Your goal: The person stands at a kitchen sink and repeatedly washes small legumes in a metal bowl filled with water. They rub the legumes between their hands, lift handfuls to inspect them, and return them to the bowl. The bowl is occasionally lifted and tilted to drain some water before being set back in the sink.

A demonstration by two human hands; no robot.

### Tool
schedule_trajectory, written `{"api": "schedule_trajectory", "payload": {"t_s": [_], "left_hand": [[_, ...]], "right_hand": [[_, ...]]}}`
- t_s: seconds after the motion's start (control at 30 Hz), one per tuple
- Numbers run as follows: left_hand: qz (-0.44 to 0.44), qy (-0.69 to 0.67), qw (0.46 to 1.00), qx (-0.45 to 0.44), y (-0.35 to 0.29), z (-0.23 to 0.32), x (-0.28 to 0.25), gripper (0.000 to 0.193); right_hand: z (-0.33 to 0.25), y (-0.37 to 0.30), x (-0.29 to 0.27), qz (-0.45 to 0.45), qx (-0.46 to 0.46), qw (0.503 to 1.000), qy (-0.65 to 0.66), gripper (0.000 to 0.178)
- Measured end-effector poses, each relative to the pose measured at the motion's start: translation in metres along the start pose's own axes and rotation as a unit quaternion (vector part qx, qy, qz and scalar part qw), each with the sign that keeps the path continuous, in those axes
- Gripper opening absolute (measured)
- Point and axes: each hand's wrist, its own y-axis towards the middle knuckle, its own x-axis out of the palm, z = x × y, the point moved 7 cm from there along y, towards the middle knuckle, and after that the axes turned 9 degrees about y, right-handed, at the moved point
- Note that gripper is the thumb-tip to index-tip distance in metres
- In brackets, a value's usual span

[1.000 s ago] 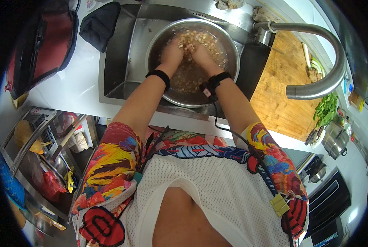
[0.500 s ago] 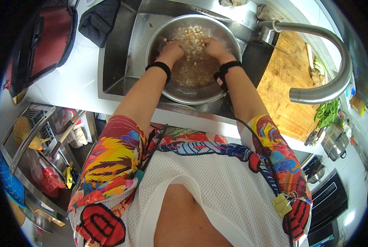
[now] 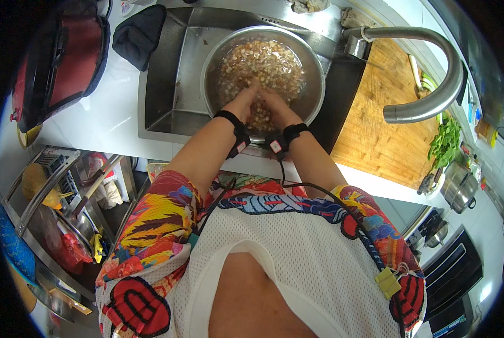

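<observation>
A round steel basin (image 3: 319,84) stands in the sink, holding cloudy brownish water and many small pale and tan pieces (image 3: 263,59) whose kind I cannot make out. Both hands are in it, close together at the near side of the middle. My left hand (image 3: 243,104) reaches in with its fingers stretched forward, the tips among the pieces. Facing it, my right hand (image 3: 275,106) has its fingers extended toward the left one, partly hidden by water. Any pieces between the palms are out of sight. Black bands circle both wrists, and a cable runs from the right one.
The steel sink (image 3: 161,101) surrounds the basin. A curved tap (image 3: 452,73) arches over a wooden cutting board (image 3: 381,124) on the right, with leafy greens (image 3: 446,143) beyond it. At left are a black cloth (image 3: 139,36) and a dark red appliance (image 3: 77,56).
Both hands have come together and drawn nearer to me in the basin, from farther apart. The pieces now show spread across the far part of the water.
</observation>
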Motion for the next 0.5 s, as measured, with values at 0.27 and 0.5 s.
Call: {"api": "schedule_trajectory", "payload": {"t_s": [0.27, 0.5], "left_hand": [[0.117, -0.034, 0.985, 0.118, 0.033, 0.016, -0.024, 0.068], [0.216, 0.048, 0.949, 0.222, 0.033, 0.047, -0.038, 0.057]], "right_hand": [[-0.024, 0.010, 0.010, 0.125, -0.205, 0.965, 0.102, 0.042], [-0.053, 0.011, -0.016, 0.225, -0.257, 0.939, -0.028, 0.050]]}}
